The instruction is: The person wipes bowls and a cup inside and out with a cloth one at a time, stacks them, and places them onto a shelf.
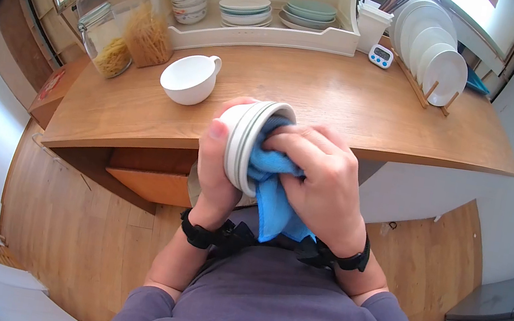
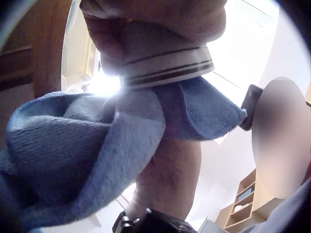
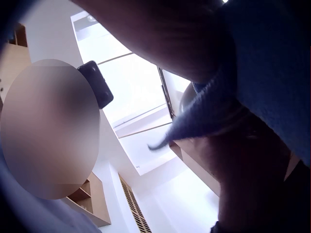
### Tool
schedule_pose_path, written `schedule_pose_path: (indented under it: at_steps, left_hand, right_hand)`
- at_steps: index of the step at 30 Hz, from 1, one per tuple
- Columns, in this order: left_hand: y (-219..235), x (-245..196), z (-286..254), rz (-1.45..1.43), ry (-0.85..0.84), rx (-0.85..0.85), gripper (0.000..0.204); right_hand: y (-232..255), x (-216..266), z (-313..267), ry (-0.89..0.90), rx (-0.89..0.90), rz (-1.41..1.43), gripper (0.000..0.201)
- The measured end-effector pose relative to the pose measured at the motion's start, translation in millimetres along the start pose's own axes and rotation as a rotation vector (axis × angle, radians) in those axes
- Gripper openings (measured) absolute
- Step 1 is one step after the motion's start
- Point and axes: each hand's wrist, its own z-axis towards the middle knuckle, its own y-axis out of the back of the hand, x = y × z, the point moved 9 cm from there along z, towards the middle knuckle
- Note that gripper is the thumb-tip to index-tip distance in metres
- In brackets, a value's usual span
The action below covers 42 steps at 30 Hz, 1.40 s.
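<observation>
A white bowl with dark green stripes round its rim (image 1: 242, 137) is held tilted on its side above the desk's front edge, its mouth facing right. My left hand (image 1: 214, 171) grips it from the outside, thumb along the near wall. With curled fingers my right hand (image 1: 328, 179) holds a blue cloth (image 1: 274, 208) bunched inside the mouth, and a loose corner hangs below. In the left wrist view the striped rim (image 2: 167, 69) shows above folds of the cloth (image 2: 87, 155). The fingertips inside the bowl are hidden by the cloth.
On the wooden desk (image 1: 98, 111) stands a white cup (image 1: 188, 81), with pasta jars (image 1: 113, 56) behind it to the left. A white shelf (image 1: 261, 40) holds stacked bowls and plates. A small timer (image 1: 380, 56) and a rack of white plates (image 1: 441, 72) stand at the back right.
</observation>
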Motion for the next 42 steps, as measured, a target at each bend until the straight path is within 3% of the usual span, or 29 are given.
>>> schedule_pose_path:
  at_steps: [2, 6, 8, 11, 13, 14, 16, 17, 20, 21, 26, 28, 29, 32, 33, 34, 36, 38, 40, 42]
  left_hand:
    - [-1, -2, -1, -0.045, 0.013, 0.01, 0.065]
    - [-1, 3, -5, -0.113, 0.098, -0.025, 0.067]
    - [4, 18, -9, -0.319, 0.259, -0.142, 0.068]
    - [-3, 24, -12, -0.342, 0.296, -0.104, 0.061]
    - [-12, 25, -18, -0.355, 0.336, -0.129, 0.054]
    - [-16, 20, -14, -0.365, 0.276, -0.063, 0.051]
    - [-24, 14, -14, -0.31, 0.234, -0.038, 0.049]
    - [-21, 16, -12, -0.259, 0.197, -0.033, 0.056]
    - [-15, 21, -15, -0.246, 0.165, -0.12, 0.064]
    - [-13, 16, -12, -0.067, 0.059, -0.047, 0.069]
    - [-8, 0, -6, 0.108, -0.085, 0.02, 0.065]
    - [-7, 1, -6, 0.099, -0.078, 0.091, 0.064]
    - [-9, -1, -6, 0.108, -0.078, 0.111, 0.067]
    - [-17, -8, -4, 0.07, -0.075, 0.155, 0.072]
    - [-18, -8, -3, 0.076, -0.073, 0.145, 0.075]
    - [-20, -6, -4, 0.077, -0.075, 0.142, 0.075]
    - [-17, 1, -5, 0.032, -0.048, 0.078, 0.075]
    - [-19, -3, -7, 0.092, -0.079, 0.095, 0.071]
    - [-17, -4, -6, 0.071, -0.073, 0.095, 0.07]
    - [-12, -10, -4, 0.106, -0.094, 0.089, 0.071]
  right_hand:
    - [-11, 5, 0, 0.03, 0.213, 0.17, 0.023]
    - [-10, 9, 0, 0.001, 0.345, 0.41, 0.025]
    - [-10, 11, 1, 0.005, 0.326, 0.469, 0.023]
    - [-9, 13, 1, 0.073, 0.244, 0.515, 0.021]
    - [2, 12, 3, 0.143, 0.051, 0.533, 0.022]
    - [0, 12, 3, 0.142, 0.051, 0.535, 0.022]
    - [17, 13, -1, 0.195, -0.182, 0.325, 0.029]
    - [19, 13, -1, 0.225, -0.216, 0.243, 0.029]
    - [16, 7, -6, 0.23, -0.296, 0.102, 0.028]
    - [12, 6, -6, 0.218, -0.253, 0.064, 0.028]
    - [-1, 10, -7, 0.075, -0.087, -0.024, 0.027]
    - [-14, 13, -7, 0.07, 0.15, 0.093, 0.026]
    - [-13, 14, -4, 0.084, 0.186, 0.201, 0.026]
    - [-5, 12, 2, 0.067, 0.187, 0.429, 0.03]
    - [2, 13, 2, 0.092, 0.079, 0.464, 0.028]
    - [-3, 14, 1, 0.094, 0.081, 0.466, 0.028]
    - [10, 13, -3, 0.168, -0.2, 0.355, 0.026]
    - [8, 11, -5, 0.183, -0.217, 0.292, 0.026]
    - [-1, 1, -7, 0.048, -0.178, 0.293, 0.029]
    - [-2, 4, -4, 0.048, -0.112, 0.288, 0.031]
